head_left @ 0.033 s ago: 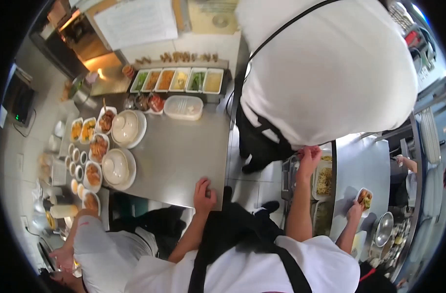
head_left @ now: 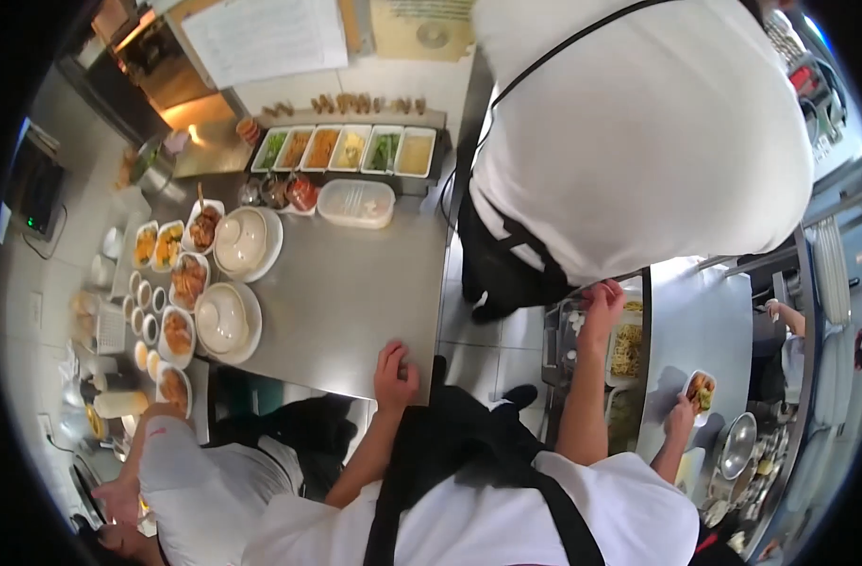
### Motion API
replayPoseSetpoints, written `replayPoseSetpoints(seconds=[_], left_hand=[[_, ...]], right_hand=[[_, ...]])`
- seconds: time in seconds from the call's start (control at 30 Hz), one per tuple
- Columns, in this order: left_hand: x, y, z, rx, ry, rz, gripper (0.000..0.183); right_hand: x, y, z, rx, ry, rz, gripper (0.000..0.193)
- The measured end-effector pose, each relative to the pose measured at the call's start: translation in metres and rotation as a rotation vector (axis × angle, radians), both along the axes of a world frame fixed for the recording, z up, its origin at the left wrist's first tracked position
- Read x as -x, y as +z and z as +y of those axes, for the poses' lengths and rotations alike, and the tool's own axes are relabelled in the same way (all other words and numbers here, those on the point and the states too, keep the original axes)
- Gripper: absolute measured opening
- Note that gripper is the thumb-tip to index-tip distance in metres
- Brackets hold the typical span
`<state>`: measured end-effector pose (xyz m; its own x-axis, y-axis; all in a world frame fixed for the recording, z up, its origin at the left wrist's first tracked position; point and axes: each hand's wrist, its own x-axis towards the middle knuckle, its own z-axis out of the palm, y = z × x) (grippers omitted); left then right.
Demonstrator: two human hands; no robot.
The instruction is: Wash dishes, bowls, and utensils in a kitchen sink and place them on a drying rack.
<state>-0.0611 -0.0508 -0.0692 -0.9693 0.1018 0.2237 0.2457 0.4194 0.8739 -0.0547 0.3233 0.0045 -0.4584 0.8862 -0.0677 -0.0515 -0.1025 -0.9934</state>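
Left fingers still rest on steel counter, pose unchanged.

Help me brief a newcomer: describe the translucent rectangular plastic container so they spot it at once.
Start at the silvery steel counter beneath the person's left hand. Along its far side stand opaque white rectangular tubs; the pale plastic container sits just in front, right of the small round jars. Unlike the tubs, it is translucent; unlike the jars, wide and rectangular.
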Motion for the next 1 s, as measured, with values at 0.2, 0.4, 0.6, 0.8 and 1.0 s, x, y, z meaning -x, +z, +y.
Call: replayPoseSetpoints(seconds=[0.2,0.4,0.6,0.8,1.0], left_hand=[[0.02,-0.021,0.002,0.024,0.105,-0.033,0.023],[0.092,-0.001,0.06,-0.016,-0.035,-0.22,0.022],[0.158,0.039,0.185,-0.127,-0.271,-0.371,0.026],[0.159,-0.058,0.229,0.114,-0.35,-0.659,0.04],[0.223,-0.029,0.303,-0.05,-0.288,-0.709,0.049]], right_hand=[[-0.015,-0.024,0.047,0.035,-0.093,-0.267,0.031],[-0.05,-0.136,0.111,-0.214,0.327,-0.737,0.023],[-0.075,-0.231,0.137,-0.308,0.896,-1.163,0.03],[0.06,-0.187,0.173,-0.308,0.957,-1.009,0.04],[0.235,-0.106,0.232,-0.54,0.957,-0.394,0.034]])
